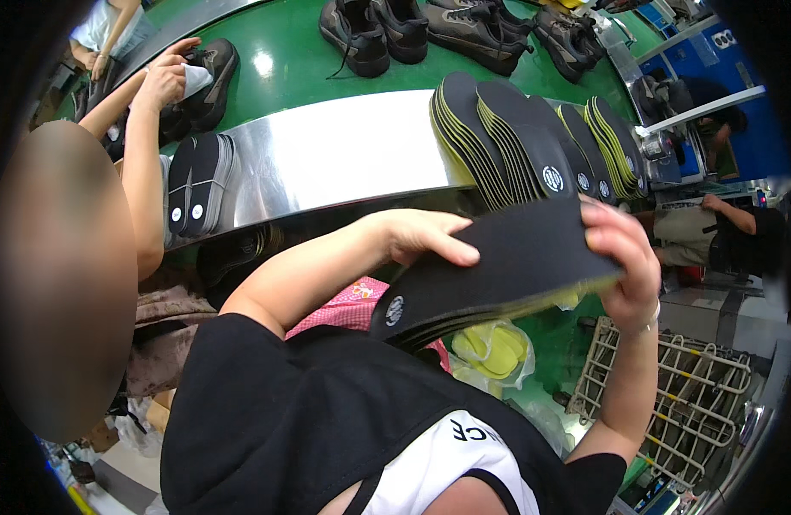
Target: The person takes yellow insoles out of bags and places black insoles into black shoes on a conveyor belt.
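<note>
A stack of black insoles (516,245) with yellow-green edges is held slantwise in front of my chest, its round pale mark at the lower left end. My left hand (425,236) grips the stack's far edge, thumb laid on the top insole and fingers hidden beneath. Around the right end closes my right hand (623,257), slightly blurred, its fingers curled over the edge. Just beyond, on the metal ledge, lie more stacks of black insoles (490,137) with yellow-green layers. A banded bundle of black and grey insoles (202,184) is at the ledge's left.
Dark shoes (387,34) stand along the green work surface (271,56) behind the metal ledge (327,154). At left a co-worker's hands (164,81) hold a white cloth by a shoe. Low right are a bag of yellow-green insoles (494,348) and a wire rack (696,386).
</note>
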`<action>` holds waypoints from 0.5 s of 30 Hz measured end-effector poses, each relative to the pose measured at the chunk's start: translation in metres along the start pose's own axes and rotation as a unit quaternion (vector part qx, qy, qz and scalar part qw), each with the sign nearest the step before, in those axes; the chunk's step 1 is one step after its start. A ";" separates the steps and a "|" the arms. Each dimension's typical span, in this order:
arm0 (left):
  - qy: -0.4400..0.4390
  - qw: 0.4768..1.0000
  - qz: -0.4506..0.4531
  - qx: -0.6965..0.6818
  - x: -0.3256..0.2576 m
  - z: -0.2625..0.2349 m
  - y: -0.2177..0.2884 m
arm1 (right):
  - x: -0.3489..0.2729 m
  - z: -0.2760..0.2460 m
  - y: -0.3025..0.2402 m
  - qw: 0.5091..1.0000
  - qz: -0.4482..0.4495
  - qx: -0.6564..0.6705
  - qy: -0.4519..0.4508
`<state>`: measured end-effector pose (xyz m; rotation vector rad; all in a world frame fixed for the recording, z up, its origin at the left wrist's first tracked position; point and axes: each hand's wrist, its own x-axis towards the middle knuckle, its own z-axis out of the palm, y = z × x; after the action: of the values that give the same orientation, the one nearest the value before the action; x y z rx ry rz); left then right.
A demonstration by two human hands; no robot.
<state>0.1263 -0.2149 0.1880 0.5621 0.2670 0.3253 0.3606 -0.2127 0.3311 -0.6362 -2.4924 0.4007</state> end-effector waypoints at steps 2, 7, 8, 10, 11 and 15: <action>0.094 0.986 0.138 0.003 -0.021 -0.008 0.013 | 0.023 0.017 0.012 0.995 0.070 -0.044 0.054; 0.281 0.886 0.302 -0.212 -0.047 -0.119 0.049 | 0.076 0.099 0.055 0.906 0.349 0.227 0.073; 0.289 0.862 0.344 -0.235 -0.038 -0.147 0.051 | 0.085 0.123 0.061 0.880 0.392 0.263 0.055; 0.376 0.810 0.411 -0.183 -0.017 -0.178 0.054 | 0.098 0.177 0.080 0.884 0.423 0.197 0.014; 0.404 0.793 0.421 -0.174 -0.006 -0.187 0.054 | 0.099 0.207 0.096 0.897 0.418 0.142 0.005; 0.446 0.814 0.307 -0.210 0.001 -0.210 0.051 | 0.113 0.268 0.135 0.832 0.527 0.169 -0.042</action>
<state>0.0458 -0.0742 0.0455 -0.0079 0.9023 1.2577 0.1746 -0.0802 0.1066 -1.8202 -1.8147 1.2383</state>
